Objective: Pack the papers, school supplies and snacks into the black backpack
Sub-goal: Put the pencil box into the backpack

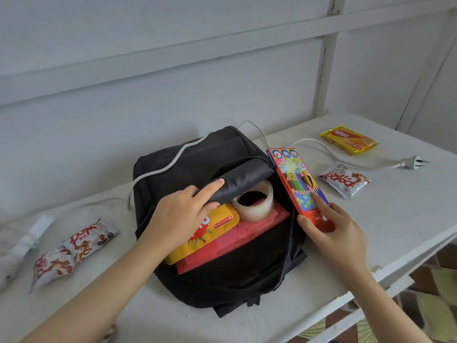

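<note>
Backpack (197, 164), black, lay flat at the centre of the frame on a white table (395, 219), main opening unzipped and facing the near edge.

Inside, visible: a flat red folder (237, 241) at the bottom; a yellow snack packet (212, 231) lying on its left part; a roll of clear tape (254, 204) standing on its upper right part, half under the flap (242, 179).

Left hand (183, 214) held that flap lifted off the contents. Forefinger lay straight along the top of the fabric, the other fingers curled under its edge, clamped on it.

Right hand (338, 233) held a box of coloured pencils (299, 186) by its near end. Thumb pressed one long edge, forefinger lay on the printed face, the rest tucked behind. The box was tilted, its left edge at the right rim of the opening, its far end pointing to the upper right.

A white cable (170, 164) ran over the top of the backpack and off to the right of the frame, ending in a plug (411, 163).

Right of the box: a white-and-red snack pouch (345, 179). Beyond it, upper right, a yellow wafer packet (348, 139).

Left of the frame: two more snack pouches (74, 251), overlapping. Farther left, a white bundle (32, 233), blurred; could not tell what it was.

Pale panelled wall (173, 58) behind. Patterned floor tiles (432, 293) showed at lower right.
</note>
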A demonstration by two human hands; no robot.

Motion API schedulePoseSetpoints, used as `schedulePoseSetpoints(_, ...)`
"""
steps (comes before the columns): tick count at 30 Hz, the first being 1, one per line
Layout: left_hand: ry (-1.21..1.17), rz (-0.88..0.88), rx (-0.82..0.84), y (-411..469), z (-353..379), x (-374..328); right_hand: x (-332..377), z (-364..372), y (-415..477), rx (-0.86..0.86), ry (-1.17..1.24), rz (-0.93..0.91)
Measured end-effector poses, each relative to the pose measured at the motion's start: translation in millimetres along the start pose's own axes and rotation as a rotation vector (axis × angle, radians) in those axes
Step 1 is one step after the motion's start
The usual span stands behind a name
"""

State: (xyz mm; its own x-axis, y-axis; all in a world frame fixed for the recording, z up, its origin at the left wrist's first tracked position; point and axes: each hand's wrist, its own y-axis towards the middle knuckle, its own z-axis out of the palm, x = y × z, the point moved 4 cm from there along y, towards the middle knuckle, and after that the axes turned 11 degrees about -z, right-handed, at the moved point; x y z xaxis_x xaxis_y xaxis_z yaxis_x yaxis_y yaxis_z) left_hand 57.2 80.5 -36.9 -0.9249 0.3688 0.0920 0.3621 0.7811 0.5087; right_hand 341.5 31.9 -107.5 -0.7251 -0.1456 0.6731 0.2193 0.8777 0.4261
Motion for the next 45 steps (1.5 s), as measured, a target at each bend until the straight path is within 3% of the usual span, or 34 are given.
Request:
schedulePoseSetpoints(4,-0.417,-0.1,0.217,20.2,-10.9,11.5,-0.2,-0.3,-0.6,0.011,-0.025,-0.003)
schedulePoseSetpoints(6,-0.476,-0.172,0.298,25.5,-5.9,17.7,-0.3,0.5,-0.7,0.011,-0.041,-0.012)
schedulePoseSetpoints(9,-0.311,-0.23,0.294,30.1,4.5,25.1,-2.7,1.4,-0.6,0.019,-0.058,-0.004)
schedulePoseSetpoints(12,0.036,-0.075,0.072,29.5,8.5,25.7,-2.8,1.5,-1.1,0.02,-0.067,0.002)
schedulePoseSetpoints(14,0.187,-0.024,0.008,25.4,7.1,21.7,-1.3,1.0,-0.4,0.012,-0.07,-0.011)
schedulePoseSetpoints(20,0.39,-0.081,0.084,11.9,3.6,-10.7,0.3,0.6,-0.9,-0.006,-0.06,-0.028)
schedulePoseSetpoints(25,0.284,0.006,-0.047,9.4,5.0,-13.3,3.0,-1.8,-2.9,-0.022,-0.045,-0.018)
schedulePoseSetpoints(31,0.204,0.076,0.046,22.8,3.7,4.8,4.4,-10.3,-9.9,-0.043,0.012,-0.044)
schedulePoseSetpoints(36,0.022,0.033,0.152,53.2,-16.7,14.2,24.0,-28.5,-17.1,-0.01,0.052,-0.175)
schedulePoseSetpoints(41,-0.011,0.013,0.126,69.8,-33.7,10.8,46.0,-36.0,-30.4,0.106,0.058,-0.337)
schedulePoseSetpoints(45,-0.002,0.028,0.083,69.8,-43.1,7.6,58.5,-26.3,-30.5,0.176,-0.092,-0.407)
